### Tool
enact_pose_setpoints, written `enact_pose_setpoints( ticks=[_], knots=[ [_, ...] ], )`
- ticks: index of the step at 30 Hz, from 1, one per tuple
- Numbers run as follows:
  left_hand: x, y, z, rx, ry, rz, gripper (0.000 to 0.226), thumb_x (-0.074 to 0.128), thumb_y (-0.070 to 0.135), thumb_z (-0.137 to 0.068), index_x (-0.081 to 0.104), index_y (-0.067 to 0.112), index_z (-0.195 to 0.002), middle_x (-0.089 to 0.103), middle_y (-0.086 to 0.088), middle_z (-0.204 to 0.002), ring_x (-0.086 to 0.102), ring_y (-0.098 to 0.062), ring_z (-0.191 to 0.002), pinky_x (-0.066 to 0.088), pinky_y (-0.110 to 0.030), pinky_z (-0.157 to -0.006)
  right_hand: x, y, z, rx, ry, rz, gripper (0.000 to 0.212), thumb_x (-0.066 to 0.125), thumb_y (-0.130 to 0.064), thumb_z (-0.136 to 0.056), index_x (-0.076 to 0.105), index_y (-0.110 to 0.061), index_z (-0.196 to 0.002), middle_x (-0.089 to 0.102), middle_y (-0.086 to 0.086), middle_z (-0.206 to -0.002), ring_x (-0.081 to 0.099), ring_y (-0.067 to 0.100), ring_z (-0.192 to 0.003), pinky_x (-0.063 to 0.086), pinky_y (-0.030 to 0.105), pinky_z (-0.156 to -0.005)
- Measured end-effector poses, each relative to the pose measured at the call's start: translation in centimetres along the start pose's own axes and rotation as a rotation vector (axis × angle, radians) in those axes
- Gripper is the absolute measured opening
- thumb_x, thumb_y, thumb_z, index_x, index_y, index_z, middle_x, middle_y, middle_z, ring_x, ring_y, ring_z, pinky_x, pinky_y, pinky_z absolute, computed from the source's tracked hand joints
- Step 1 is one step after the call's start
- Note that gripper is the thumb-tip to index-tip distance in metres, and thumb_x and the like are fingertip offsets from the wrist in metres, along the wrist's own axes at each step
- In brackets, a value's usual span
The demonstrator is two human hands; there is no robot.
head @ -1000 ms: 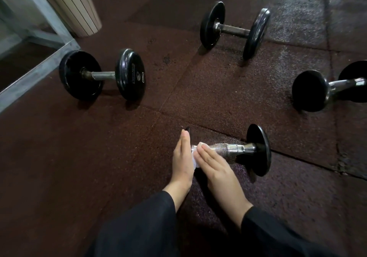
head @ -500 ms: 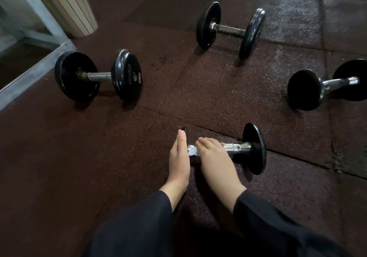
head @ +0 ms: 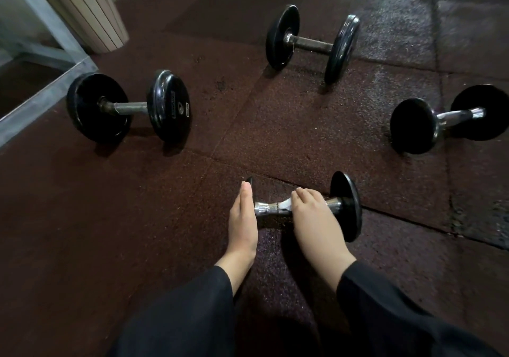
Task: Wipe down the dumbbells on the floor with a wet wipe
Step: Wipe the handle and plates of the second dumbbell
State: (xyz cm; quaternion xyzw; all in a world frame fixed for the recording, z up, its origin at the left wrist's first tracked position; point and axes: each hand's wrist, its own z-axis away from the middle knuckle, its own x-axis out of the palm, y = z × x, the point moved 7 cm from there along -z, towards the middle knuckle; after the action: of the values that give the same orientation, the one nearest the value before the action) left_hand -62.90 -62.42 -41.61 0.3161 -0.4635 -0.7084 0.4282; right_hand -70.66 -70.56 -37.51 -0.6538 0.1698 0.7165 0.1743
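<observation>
4 dumbbells are lying on the dark rubber floor (head: 137, 219); none is sitting in any rack or container.

Nearest dumbbell (head: 341, 208) is lying at the near middle of the floor, chrome handle running left to right, 2 black end discs standing on edge. Left hand (head: 243, 221) is pressing flat against the outer face of the left disc, fingers straight and together. Right hand (head: 314, 216) is curling over the handle close to the right disc, holding the wet wipe (head: 285, 204) against the metal; only a small white edge of it is showing beside the fingers.

Left dumbbell (head: 128, 107) is sitting near the left edge of the floor beside a grey metal frame (head: 46, 92). Far dumbbell (head: 312, 44) is lying toward the far middle. Right dumbbell (head: 446, 119) is lying at the right edge, chrome-handled.

1 ribbed beige column (head: 91, 6) is standing at the far left corner.
</observation>
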Motion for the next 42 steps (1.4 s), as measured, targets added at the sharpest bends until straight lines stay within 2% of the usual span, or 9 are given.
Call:
enact_pose_setpoints(
  ticks=[2,8,12,16,19,25,30,36,42],
  knots=[
    [0.0,0.1,0.2,0.003,0.004,0.002,0.053,0.031,0.04,-0.099,0.039,0.011,-0.141,0.04,0.0,-0.147,0.035,-0.01,-0.136,0.024,-0.023,-0.114,1.0,-0.3,0.6,0.028,0.038,0.037,0.04,0.046,-0.002,-0.07,0.068,0.007,-0.102,0.069,0.022,-0.101,0.065,0.033,-0.096,0.055,0.036,-0.086],
    [-0.1,0.1,0.3,0.026,-0.017,-0.004,0.053,0.031,0.039,-0.099,0.038,0.01,-0.142,0.04,-0.001,-0.148,0.035,-0.01,-0.137,0.023,-0.024,-0.115,2.2,1.5,2.1,0.099,0.125,0.01,0.047,0.037,0.006,-0.071,0.062,0.012,-0.111,0.065,0.026,-0.11,0.064,0.036,-0.103,0.057,0.038,-0.079],
    [0.0,0.2,0.1,0.016,-0.009,0.018,0.052,0.032,0.038,-0.099,0.039,0.009,-0.141,0.041,0.0,-0.147,0.035,-0.01,-0.136,0.023,-0.017,-0.109,1.1,2.5,0.4,0.12,0.035,0.119,0.051,0.02,0.003,-0.083,0.049,0.008,-0.125,0.053,0.023,-0.124,0.049,0.034,-0.117,0.038,0.038,-0.105],
    [-0.1,0.2,0.3,0.029,-0.003,0.007,0.052,0.032,0.038,-0.099,0.04,0.01,-0.141,0.041,0.0,-0.146,0.035,-0.009,-0.136,0.024,-0.011,-0.104,1.7,1.6,0.5,0.045,-0.008,0.188,0.058,0.008,0.004,-0.079,0.042,0.005,-0.126,0.048,0.02,-0.12,0.043,0.033,-0.113,0.031,0.042,-0.105],
    [-0.2,-0.1,0.5,0.016,-0.014,0.01,0.054,0.031,0.042,-0.098,0.041,0.012,-0.141,0.043,-0.002,-0.146,0.039,-0.012,-0.135,0.025,-0.028,-0.116,1.8,2.1,1.1,0.065,-0.024,0.168,0.062,0.006,0.003,-0.079,0.033,0.01,-0.134,0.04,0.024,-0.133,0.038,0.035,-0.124,0.028,0.04,-0.109],
    [-0.1,0.2,0.1,-0.001,0.002,0.028,0.052,0.033,0.039,-0.099,0.042,0.009,-0.14,0.044,-0.002,-0.145,0.039,-0.012,-0.134,0.025,-0.026,-0.115,1.3,2.6,0.0,0.119,-0.076,0.068,0.036,0.026,0.004,-0.092,0.053,0.001,-0.116,0.051,0.02,-0.115,0.045,0.031,-0.109,0.038,0.034,-0.091],
    [0.0,0.1,0.2,-0.027,-0.01,0.041,0.053,0.035,0.041,-0.098,0.043,0.01,-0.14,0.046,-0.003,-0.144,0.041,-0.013,-0.133,0.027,-0.032,-0.116,2.2,2.7,1.4,0.14,-0.073,0.121,0.044,0.023,0.002,-0.095,0.028,0.011,-0.138,0.032,0.025,-0.142,0.03,0.034,-0.132,0.028,0.037,-0.11],
    [-0.3,0.2,-0.2,-0.045,0.039,0.089,0.057,0.044,0.048,-0.092,0.05,0.011,-0.135,0.05,-0.001,-0.141,0.044,-0.014,-0.131,0.03,-0.034,-0.115,2.1,2.6,1.0,0.094,-0.043,0.185,0.058,0.007,0.003,-0.084,0.025,0.014,-0.137,0.031,0.029,-0.141,0.03,0.038,-0.132,0.022,0.042,-0.114],
    [-1.4,-1.4,2.4,0.068,0.038,-0.027,0.062,0.054,0.03,-0.092,0.03,0.014,-0.147,0.037,0.003,-0.149,0.034,0.001,-0.131,0.029,0.005,-0.091,2.5,2.6,0.8,0.09,-0.035,0.166,0.045,0.022,0.001,-0.096,0.02,0.017,-0.138,0.027,0.032,-0.143,0.026,0.041,-0.134,0.018,0.045,-0.114]
  ],
)
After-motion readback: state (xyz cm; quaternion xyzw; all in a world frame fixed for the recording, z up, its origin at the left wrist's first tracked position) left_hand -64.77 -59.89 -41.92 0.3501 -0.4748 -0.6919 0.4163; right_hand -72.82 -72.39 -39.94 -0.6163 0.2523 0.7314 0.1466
